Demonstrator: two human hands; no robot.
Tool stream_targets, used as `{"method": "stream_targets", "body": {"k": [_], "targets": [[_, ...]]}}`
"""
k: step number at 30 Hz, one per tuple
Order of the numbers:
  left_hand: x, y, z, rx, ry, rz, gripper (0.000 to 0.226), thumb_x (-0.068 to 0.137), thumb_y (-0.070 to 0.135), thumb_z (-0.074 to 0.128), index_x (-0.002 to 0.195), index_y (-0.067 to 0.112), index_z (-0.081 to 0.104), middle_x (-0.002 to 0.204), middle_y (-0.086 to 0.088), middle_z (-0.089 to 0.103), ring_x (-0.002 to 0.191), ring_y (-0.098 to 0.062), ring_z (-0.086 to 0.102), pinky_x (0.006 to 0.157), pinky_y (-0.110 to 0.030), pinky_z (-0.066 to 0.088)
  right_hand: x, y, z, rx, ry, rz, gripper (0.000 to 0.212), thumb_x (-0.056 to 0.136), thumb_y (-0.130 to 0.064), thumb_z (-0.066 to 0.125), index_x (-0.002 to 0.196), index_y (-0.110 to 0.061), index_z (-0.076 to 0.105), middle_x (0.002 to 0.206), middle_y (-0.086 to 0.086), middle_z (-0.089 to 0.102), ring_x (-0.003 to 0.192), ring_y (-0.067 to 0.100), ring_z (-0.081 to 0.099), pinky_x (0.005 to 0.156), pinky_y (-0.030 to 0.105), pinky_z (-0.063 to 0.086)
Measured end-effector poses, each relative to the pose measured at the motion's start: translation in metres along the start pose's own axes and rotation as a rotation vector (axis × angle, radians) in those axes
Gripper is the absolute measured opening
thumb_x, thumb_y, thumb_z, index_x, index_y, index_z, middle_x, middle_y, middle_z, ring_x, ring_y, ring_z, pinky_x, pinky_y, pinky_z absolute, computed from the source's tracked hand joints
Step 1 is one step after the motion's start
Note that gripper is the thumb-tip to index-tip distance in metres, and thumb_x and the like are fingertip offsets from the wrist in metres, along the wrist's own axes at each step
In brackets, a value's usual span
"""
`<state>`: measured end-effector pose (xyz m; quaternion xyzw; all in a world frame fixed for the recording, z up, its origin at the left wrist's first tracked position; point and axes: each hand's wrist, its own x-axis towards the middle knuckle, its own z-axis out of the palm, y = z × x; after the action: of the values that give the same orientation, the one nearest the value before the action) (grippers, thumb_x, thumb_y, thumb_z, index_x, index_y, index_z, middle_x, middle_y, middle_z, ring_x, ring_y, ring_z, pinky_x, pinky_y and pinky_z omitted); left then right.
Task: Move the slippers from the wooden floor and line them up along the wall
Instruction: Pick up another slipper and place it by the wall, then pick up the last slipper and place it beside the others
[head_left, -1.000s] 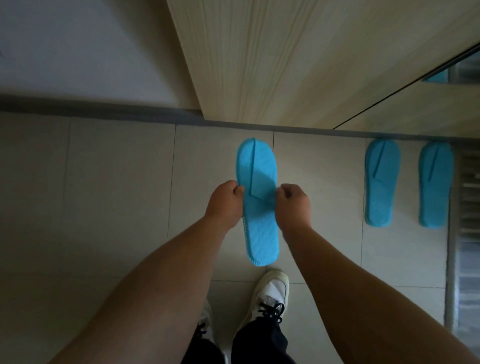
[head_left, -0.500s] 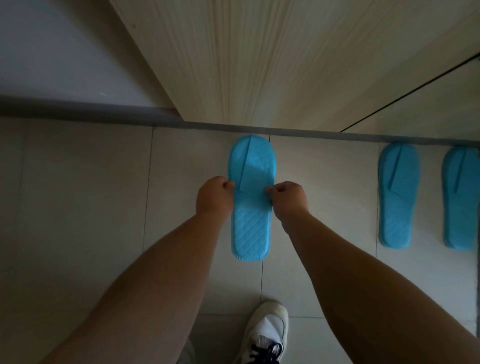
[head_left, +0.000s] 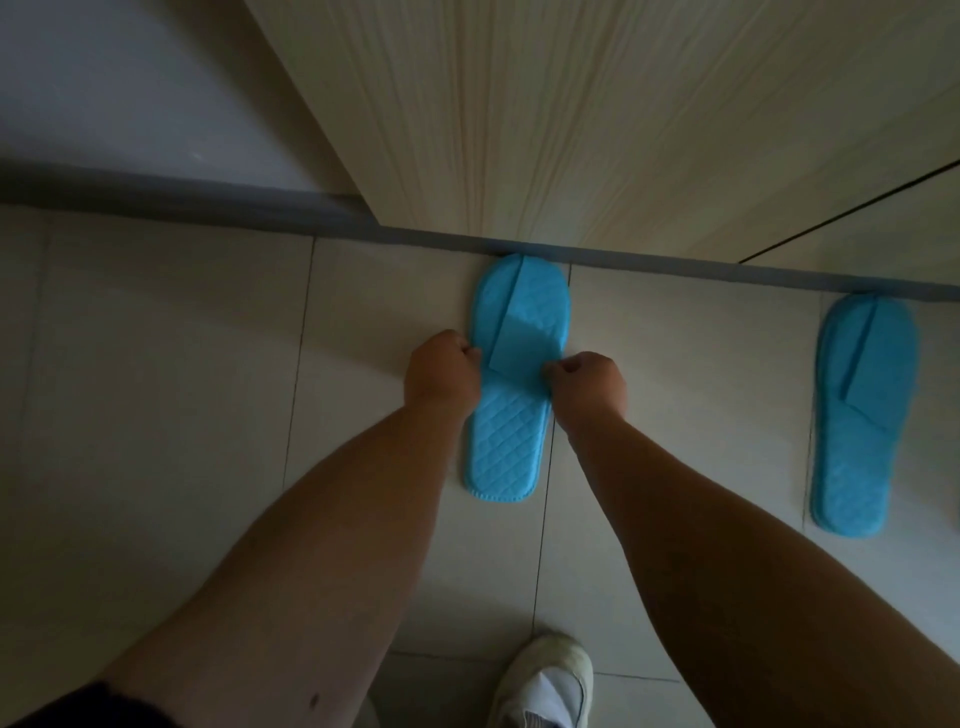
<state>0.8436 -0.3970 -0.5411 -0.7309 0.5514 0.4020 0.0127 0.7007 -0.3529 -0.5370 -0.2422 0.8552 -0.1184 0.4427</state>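
A blue quilted slipper (head_left: 511, 426) lies flat on the pale tiled floor, its toe touching the grey skirting (head_left: 675, 262) under the wooden panel. My left hand (head_left: 442, 375) pinches its left edge at the strap. My right hand (head_left: 586, 385) pinches the right edge at the same height. A second blue slipper (head_left: 862, 415) lies to the right, toe at the skirting, with a wide gap between the two.
A light wooden panel (head_left: 597, 130) rises behind the slippers, with a white wall (head_left: 119, 88) to its left. My white shoe (head_left: 545, 686) stands on the tiles at the bottom. Bare tiled floor (head_left: 156, 364) stretches to the left.
The held slipper has gone down and forward until it lies flat with its toe at the skirting. The view shifted left, so the third slipper on the right is out of frame.
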Motion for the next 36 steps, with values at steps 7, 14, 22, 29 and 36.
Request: {"method": "stream_targets", "body": {"k": [7,14,22,29,36], "targets": [[0.001,0.001,-0.003,0.055,-0.018,-0.033,0.028,0.093,0.022,0.053,0.111,0.004,0.065,0.113,-0.016,0.068,0.108,-0.033,0.062,0.088,-0.036,0.048,0.001,-0.006,-0.001,-0.067,-0.016,0.029,0.018,0.090,-0.026,0.059,0.094,-0.010,0.066,0.082,0.005,0.064,0.065,0.019,0.059,0.055,0.028,0.044],[-0.030,0.004,-0.024,0.037,-0.028,-0.042,0.030,0.094,0.027,0.053,0.110,0.004,0.063,0.114,-0.015,0.067,0.109,-0.032,0.061,0.089,-0.033,0.047,-0.027,-0.004,-0.016,-0.124,0.000,0.046,0.024,0.091,-0.030,0.054,0.088,-0.007,0.061,0.070,0.003,0.058,0.058,0.017,0.053,0.047,0.024,0.036],[-0.119,0.016,-0.080,0.392,-0.181,0.134,0.040,0.096,0.039,0.045,0.117,0.008,0.057,0.118,-0.016,0.060,0.108,-0.034,0.057,0.088,-0.039,0.047,-0.116,-0.008,-0.066,-0.129,-0.005,0.075,0.023,0.092,-0.023,0.048,0.081,-0.005,0.059,0.066,0.005,0.053,0.061,0.023,0.052,0.053,0.026,0.039],[-0.198,0.046,-0.137,0.831,-0.154,0.551,0.044,0.095,0.041,0.043,0.124,0.010,0.052,0.123,-0.012,0.055,0.115,-0.031,0.050,0.099,-0.044,0.037,-0.213,-0.016,-0.114,-0.522,0.070,-0.215,0.044,0.096,-0.038,0.047,0.131,-0.013,0.054,0.133,0.010,0.051,0.121,0.029,0.048,0.099,0.042,0.041],[-0.254,0.052,-0.155,0.932,-0.205,0.758,0.041,0.095,0.038,0.043,0.122,0.010,0.053,0.123,-0.012,0.057,0.116,-0.031,0.049,0.103,-0.044,0.034,-0.289,0.003,-0.132,-0.611,0.122,-0.265,0.058,0.096,-0.044,0.044,0.145,-0.016,0.035,0.154,0.009,0.032,0.144,0.028,0.024,0.116,0.044,0.023]]}}
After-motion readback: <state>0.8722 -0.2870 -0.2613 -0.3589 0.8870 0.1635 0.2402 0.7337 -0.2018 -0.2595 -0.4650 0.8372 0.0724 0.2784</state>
